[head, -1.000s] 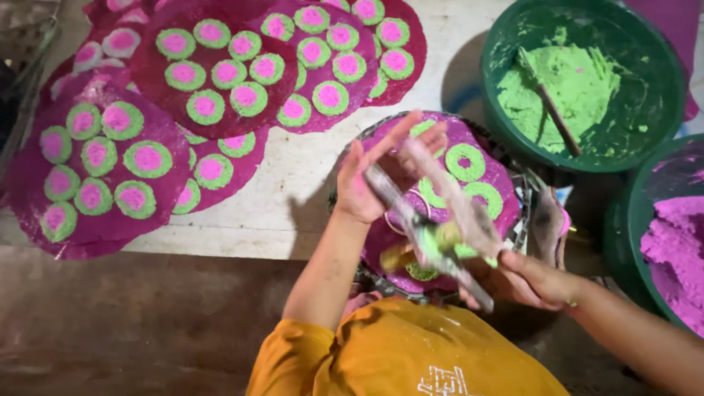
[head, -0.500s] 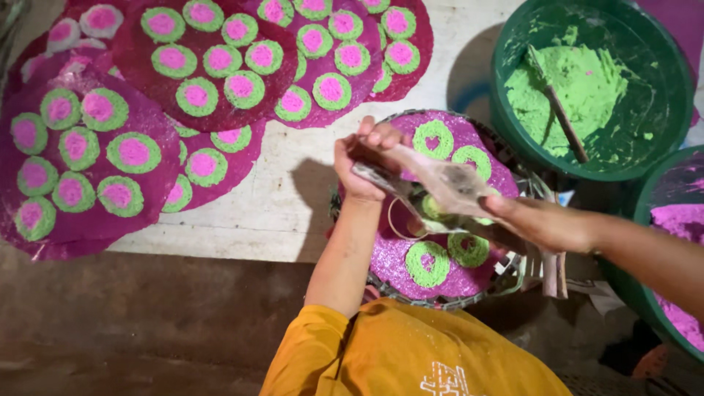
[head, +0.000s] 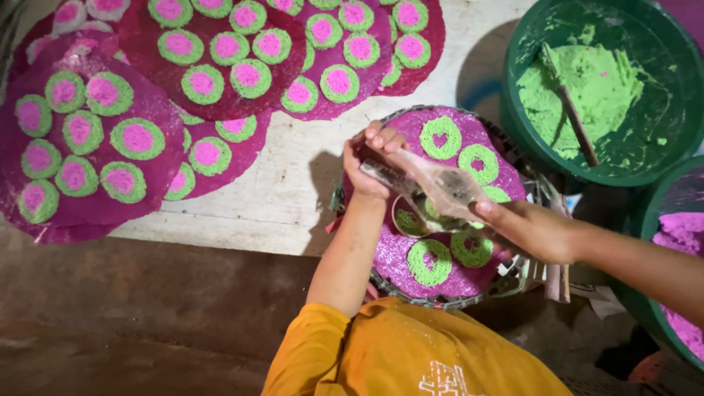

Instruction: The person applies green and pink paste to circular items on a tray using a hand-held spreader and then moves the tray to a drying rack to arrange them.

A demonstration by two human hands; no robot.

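The left hand (head: 370,165) pinched the upper end of a clear plastic bag (head: 433,187); the right hand (head: 524,227), at four o'clock from it, gripped the lower end. The bag hung above the purple round tray (head: 392,257) of green rings (head: 440,137).

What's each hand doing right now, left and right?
Left hand: closed, pinching the upper end of the clear piping bag.
Right hand: closed around the bag's lower end, above the purple round tray.

No packages, labels, signs or screens in view.
Only a pale printed emblem (head: 449,383) on the orange shirt (below the hands' grip).
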